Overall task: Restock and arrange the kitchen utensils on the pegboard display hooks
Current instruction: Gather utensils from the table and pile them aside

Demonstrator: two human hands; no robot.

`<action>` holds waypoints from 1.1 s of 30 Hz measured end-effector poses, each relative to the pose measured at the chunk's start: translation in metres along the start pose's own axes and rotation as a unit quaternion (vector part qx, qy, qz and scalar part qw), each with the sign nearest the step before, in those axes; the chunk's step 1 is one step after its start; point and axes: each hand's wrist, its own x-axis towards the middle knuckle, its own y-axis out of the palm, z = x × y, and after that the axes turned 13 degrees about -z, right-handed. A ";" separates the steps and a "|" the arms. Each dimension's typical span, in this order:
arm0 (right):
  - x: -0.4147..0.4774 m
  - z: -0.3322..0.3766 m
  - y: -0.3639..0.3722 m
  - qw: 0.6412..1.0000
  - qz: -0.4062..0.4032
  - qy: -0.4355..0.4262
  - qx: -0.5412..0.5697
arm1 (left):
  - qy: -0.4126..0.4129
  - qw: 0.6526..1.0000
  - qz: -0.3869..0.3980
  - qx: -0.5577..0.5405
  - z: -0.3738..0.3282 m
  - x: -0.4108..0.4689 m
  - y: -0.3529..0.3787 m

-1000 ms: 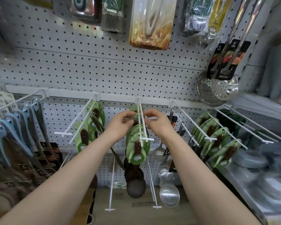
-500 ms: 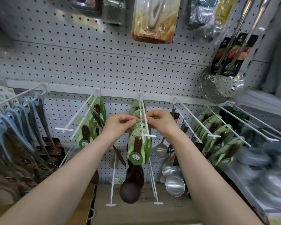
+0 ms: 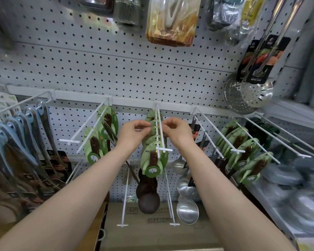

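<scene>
arms outstretched; left hand (image 3: 134,132) and right hand (image 3: 177,132) each pinch a green card (image 3: 153,123) on the middle hook (image 3: 164,149).

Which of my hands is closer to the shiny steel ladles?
Right. The right hand sits just up and left of the steel ladles, at the green spoon cards; the left hand is across those cards, farther left.

centre hook, green cards (image 3: 153,160): round dark-green badge with one white brush character; I read 原, not certain.
left hook, green card (image 3: 93,159): same badge, same character.
black card (image 3: 256,79) on the skimmers: white capitals, I make out "HONG"; the rest is too small.
cardboard box (image 3: 152,221): dark printed characters, not legible to me.
white cards (image 3: 6,114), far left: dark characters, blurred.
</scene>
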 end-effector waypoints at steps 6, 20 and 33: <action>-0.030 -0.001 -0.013 0.998 0.014 -0.054 0.033 | 0.051 0.998 -0.026 -0.014 0.003 -0.033 -0.010; -0.068 -0.011 -0.030 0.991 0.066 -0.114 0.035 | 0.100 0.995 -0.026 0.006 -0.006 -0.080 -0.021; -0.098 -0.018 -0.020 0.993 -0.079 -0.086 0.007 | 0.106 0.994 0.027 -0.002 0.010 -0.080 -0.050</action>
